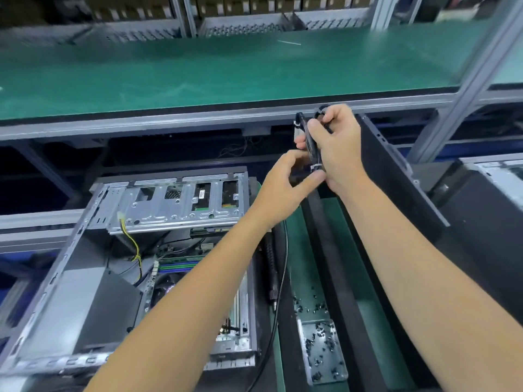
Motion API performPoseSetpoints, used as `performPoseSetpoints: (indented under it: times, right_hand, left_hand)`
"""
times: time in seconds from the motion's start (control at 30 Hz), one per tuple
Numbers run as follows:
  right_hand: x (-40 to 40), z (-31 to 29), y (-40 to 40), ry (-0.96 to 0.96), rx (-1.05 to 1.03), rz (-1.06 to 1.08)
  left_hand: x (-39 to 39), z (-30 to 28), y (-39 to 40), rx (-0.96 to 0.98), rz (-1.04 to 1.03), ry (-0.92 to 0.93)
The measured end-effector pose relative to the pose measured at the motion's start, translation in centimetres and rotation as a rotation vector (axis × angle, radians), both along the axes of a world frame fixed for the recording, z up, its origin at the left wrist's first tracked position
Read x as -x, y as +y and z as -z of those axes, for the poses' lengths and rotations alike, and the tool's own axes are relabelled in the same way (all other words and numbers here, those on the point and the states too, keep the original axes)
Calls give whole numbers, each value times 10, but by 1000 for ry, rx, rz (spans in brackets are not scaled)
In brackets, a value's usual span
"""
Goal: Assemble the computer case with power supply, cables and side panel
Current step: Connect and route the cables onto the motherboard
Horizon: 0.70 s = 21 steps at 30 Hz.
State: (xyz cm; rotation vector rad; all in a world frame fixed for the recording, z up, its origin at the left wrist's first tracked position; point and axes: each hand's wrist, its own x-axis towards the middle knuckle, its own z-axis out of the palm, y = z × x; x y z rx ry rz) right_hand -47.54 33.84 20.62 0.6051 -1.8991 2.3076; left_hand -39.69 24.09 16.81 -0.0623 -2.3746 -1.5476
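Observation:
An open computer case [93, 250] lies at lower left, its drive cage [175, 202] at the top, the grey power supply [85, 301] at left and the motherboard beside it. A yellow-black cable [133, 244] hangs from the cage. Above and right of the case, my right hand [339, 148] grips a bundled black cable [310, 140] bound with white ties. My left hand [288, 185] pinches the bundle's lower end. A black side panel [396, 171] leans at the right, behind my right arm.
A black electric screwdriver [270, 273] with its cord lies right of the case. A metal tray [322, 352] holds several black screws, with more loose on the green mat [300, 250]. A green shelf [226, 69] runs across above. Another case [498, 176] stands at far right.

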Motion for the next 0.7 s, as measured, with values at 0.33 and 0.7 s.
performPoseSetpoints:
  times: [0.33,0.7]
  right_hand:
    - [-51,-52,-47,86,-10,-258]
    - [-56,1,-49,215,-865,-436]
  left_hand:
    - [-40,-67,-46,-138,-260,231]
    - [-65,-90,-74,-798,-326,199]
